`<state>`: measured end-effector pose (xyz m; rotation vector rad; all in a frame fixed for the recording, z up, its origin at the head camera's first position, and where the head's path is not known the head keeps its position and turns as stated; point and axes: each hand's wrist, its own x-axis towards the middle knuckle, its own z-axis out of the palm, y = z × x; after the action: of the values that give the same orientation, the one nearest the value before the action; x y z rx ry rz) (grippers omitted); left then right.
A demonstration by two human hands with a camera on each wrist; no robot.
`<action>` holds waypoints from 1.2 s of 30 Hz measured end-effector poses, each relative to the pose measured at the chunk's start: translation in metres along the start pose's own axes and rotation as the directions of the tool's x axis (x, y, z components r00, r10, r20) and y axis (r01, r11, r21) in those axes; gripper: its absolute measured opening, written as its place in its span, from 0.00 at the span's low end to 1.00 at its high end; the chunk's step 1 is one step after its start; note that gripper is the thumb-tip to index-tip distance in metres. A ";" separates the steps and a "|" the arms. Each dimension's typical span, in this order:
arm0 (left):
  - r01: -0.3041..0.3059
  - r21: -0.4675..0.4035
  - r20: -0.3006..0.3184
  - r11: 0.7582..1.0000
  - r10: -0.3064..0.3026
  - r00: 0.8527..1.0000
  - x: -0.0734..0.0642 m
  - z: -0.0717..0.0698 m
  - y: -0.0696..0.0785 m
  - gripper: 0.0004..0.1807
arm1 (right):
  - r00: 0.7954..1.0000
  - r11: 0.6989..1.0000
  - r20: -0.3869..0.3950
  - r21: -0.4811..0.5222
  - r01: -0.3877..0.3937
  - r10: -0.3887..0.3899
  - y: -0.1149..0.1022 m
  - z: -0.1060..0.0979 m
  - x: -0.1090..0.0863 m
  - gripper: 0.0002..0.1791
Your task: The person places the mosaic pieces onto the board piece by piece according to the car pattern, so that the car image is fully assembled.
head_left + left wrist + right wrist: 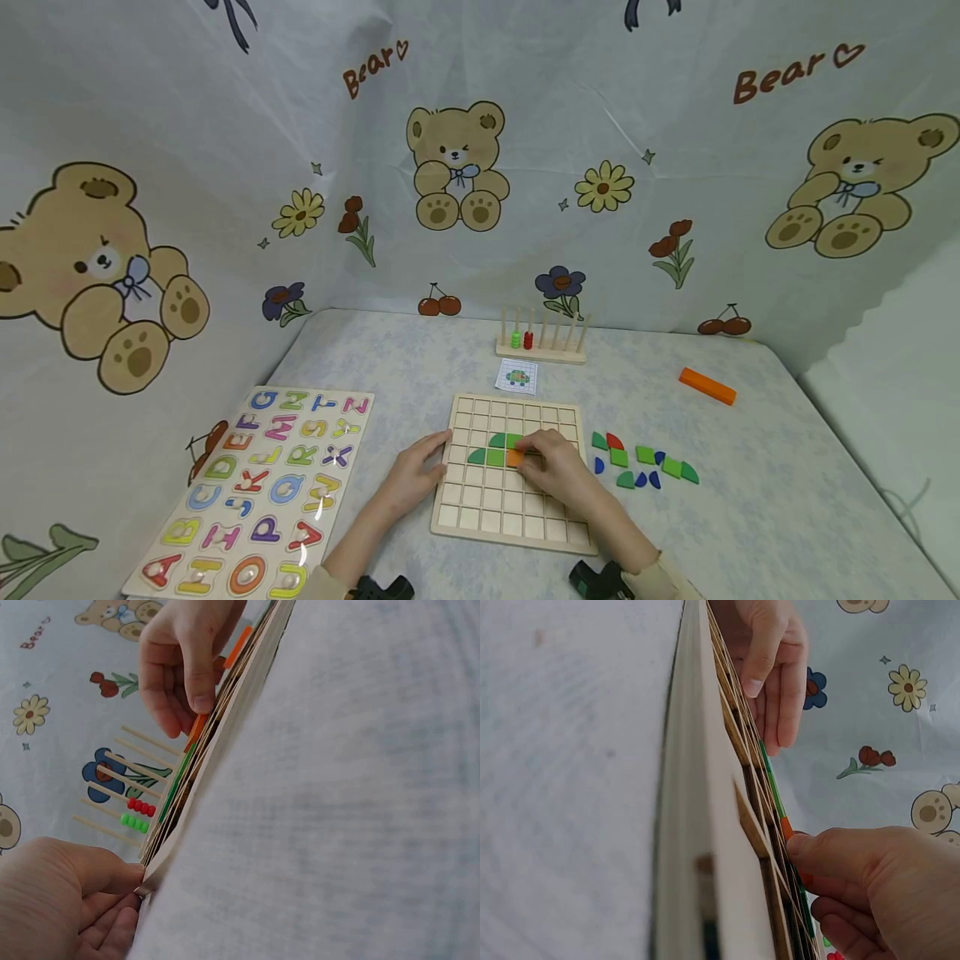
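Note:
The wooden grid board (pixel 510 523) lies on the table, with several green tiles (pixel 495 457) set in its cells. My right hand (pixel 558 471) is over the board and pinches an orange square tile (pixel 513 458) beside the green ones. In the right wrist view, the thumb of the right hand (pixel 885 877) is against that orange tile (pixel 786 827). At the board's left edge is my left hand (pixel 414 475). The left wrist view shows the left hand (pixel 67 896) gripping the rim, thumb above and fingers curled below.
Loose green, blue and red pieces (pixel 618 457) lie right of the board. Behind it are a pattern card (pixel 517 377) and a peg stand (pixel 542 353) with green and red beads. An alphabet puzzle board (pixel 258 500) lies left; an orange stick (pixel 707 386) lies far right.

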<state>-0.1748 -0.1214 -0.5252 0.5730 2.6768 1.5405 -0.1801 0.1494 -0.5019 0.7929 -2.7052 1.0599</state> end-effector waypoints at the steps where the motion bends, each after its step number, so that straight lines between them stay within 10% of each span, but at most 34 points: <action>1: 0.003 0.000 0.001 1.000 -0.003 1.000 0.000 0.000 0.000 0.28 | 1.000 1.000 0.003 -0.004 -0.005 0.005 -0.001 0.000 0.000 0.14; 27: -0.011 -0.004 -0.004 1.000 0.011 1.000 0.000 0.000 -0.001 0.28 | 1.000 1.000 -0.013 -0.008 0.011 -0.011 0.001 0.005 0.000 0.15; 36: 0.015 -0.004 0.003 1.000 -0.015 1.000 -0.001 -0.001 0.002 0.29 | 0.996 0.990 -0.093 0.143 0.014 -0.001 0.000 -0.015 0.003 0.14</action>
<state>-0.1733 -0.1217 -0.5229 0.5538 2.6684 1.5397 -0.1835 0.1580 -0.4900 0.7545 -2.5700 1.2690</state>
